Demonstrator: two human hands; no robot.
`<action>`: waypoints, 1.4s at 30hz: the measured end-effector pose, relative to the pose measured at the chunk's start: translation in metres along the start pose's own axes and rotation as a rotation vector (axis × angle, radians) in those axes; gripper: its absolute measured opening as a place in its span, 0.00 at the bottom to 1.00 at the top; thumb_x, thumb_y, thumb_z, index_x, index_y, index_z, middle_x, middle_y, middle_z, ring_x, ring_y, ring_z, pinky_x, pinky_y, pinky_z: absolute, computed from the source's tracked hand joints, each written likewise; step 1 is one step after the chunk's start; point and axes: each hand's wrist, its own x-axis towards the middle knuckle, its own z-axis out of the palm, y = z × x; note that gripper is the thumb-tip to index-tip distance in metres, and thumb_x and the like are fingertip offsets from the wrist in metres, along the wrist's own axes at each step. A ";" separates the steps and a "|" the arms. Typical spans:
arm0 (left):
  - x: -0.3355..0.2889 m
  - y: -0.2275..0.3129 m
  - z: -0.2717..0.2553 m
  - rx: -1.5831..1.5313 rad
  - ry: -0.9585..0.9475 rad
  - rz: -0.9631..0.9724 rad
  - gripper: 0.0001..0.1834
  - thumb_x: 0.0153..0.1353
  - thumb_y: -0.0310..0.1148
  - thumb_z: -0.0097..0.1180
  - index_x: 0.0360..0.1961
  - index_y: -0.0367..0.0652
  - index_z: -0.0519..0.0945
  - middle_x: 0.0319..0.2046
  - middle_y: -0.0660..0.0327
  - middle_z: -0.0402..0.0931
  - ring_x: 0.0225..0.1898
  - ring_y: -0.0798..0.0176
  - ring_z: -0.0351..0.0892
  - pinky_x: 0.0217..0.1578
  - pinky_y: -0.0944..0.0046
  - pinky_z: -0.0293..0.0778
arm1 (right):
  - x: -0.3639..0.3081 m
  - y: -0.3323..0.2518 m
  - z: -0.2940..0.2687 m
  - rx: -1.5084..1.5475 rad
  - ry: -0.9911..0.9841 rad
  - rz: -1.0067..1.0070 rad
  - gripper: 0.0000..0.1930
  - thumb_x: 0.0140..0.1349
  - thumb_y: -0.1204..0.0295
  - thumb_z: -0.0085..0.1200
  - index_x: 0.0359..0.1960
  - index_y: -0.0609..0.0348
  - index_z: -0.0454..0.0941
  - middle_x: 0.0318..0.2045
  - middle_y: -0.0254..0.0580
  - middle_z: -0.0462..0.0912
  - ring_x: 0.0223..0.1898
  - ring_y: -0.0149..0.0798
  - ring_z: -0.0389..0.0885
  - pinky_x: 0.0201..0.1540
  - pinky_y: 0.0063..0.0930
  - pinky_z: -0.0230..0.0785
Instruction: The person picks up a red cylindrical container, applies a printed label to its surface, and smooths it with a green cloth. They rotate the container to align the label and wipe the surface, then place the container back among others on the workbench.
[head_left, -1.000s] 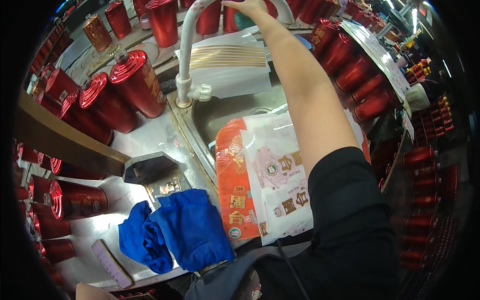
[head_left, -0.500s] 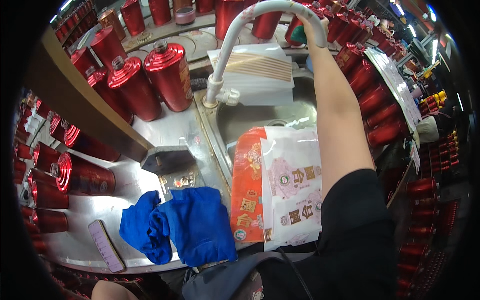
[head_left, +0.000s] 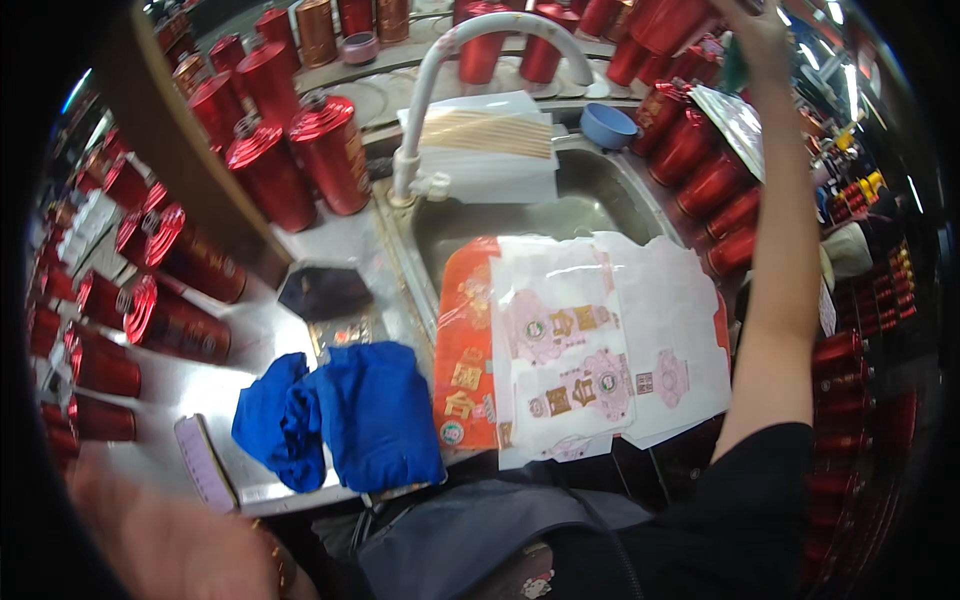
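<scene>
My right arm stretches far to the upper right. There my right hand (head_left: 757, 42) has its fingers closed at a shiny red bottle (head_left: 672, 22), which lies tilted at the top edge. A green piece (head_left: 735, 68) shows under that palm; its kind is unclear. At the lower left, my left hand (head_left: 175, 535) is a motion smear, nearest to a phone (head_left: 205, 462) on the metal counter. Its fingers cannot be made out. Crumpled blue cloths (head_left: 382, 415) lie right of the phone. Printed white transfer sheets (head_left: 570, 350) and a red sheet (head_left: 465, 350) lie before the sink.
Behind the sheets is a metal sink (head_left: 590, 205) with a grey curved faucet (head_left: 440, 80). A blue bowl (head_left: 608, 126) sits at its far right corner. Several red bottles (head_left: 272, 175) crowd the left, back and right. A brown post (head_left: 190, 120) rises at left.
My right hand has moved right, away from behind the faucet, with the red bottle and the green piece. My left hand has come into view at lower left. The blue bowl and more sheets now show.
</scene>
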 end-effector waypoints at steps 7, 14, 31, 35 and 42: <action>-0.056 -0.031 0.077 -0.755 -0.532 -0.967 0.58 0.58 0.60 0.64 0.77 0.38 0.49 0.75 0.52 0.52 0.75 0.54 0.55 0.73 0.51 0.49 | -0.079 -0.187 -0.030 1.004 -1.000 0.850 0.43 0.53 0.64 0.71 0.70 0.63 0.63 0.51 0.52 0.82 0.50 0.40 0.82 0.50 0.33 0.76; -0.114 -0.034 0.027 -0.955 -0.218 -1.649 0.41 0.65 0.52 0.64 0.70 0.43 0.60 0.59 0.57 0.74 0.56 0.63 0.78 0.56 0.59 0.76 | -0.166 -0.319 0.025 1.505 -1.347 1.195 0.49 0.63 0.61 0.66 0.79 0.56 0.46 0.35 0.40 0.81 0.27 0.25 0.74 0.26 0.21 0.66; -0.113 -0.080 0.022 -0.530 -0.203 -1.532 0.24 0.71 0.45 0.59 0.58 0.41 0.70 0.47 0.57 0.80 0.43 0.65 0.84 0.45 0.63 0.82 | -0.243 -0.357 -0.109 1.338 -1.460 1.206 0.19 0.80 0.62 0.41 0.45 0.63 0.82 0.33 0.34 0.82 0.37 0.27 0.76 0.46 0.22 0.69; -0.109 -0.065 0.015 -0.458 -0.162 -1.600 0.22 0.75 0.46 0.52 0.59 0.41 0.73 0.48 0.55 0.83 0.44 0.62 0.86 0.46 0.61 0.84 | -0.238 -0.311 -0.104 1.136 -1.560 1.140 0.18 0.77 0.66 0.45 0.35 0.62 0.84 0.35 0.36 0.85 0.38 0.29 0.79 0.46 0.25 0.73; -0.104 -0.065 0.009 -0.379 -0.169 -1.553 0.22 0.75 0.47 0.51 0.59 0.41 0.74 0.48 0.54 0.83 0.44 0.61 0.86 0.47 0.60 0.83 | -0.242 -0.165 -0.070 0.048 -1.290 0.803 0.13 0.61 0.61 0.66 0.37 0.58 0.85 0.23 0.36 0.80 0.23 0.30 0.75 0.30 0.28 0.68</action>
